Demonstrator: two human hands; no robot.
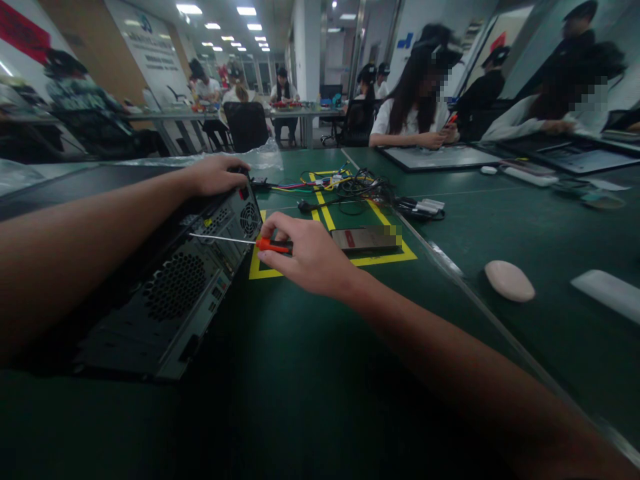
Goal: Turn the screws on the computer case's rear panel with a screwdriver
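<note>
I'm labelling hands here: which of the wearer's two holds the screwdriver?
The right hand, gripping the orange-handled screwdriver; the left hand rests on the computer case.

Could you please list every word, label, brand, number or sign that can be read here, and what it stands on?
No text is clearly readable.
Wall panel: lettering below a blue logo, too blurred.
Flat rectangular item: red label, too small.
Computer case: yellow sticker, too small.

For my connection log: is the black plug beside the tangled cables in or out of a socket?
Out. The black plug lies loose on the green table, with no socket at its end.
</note>
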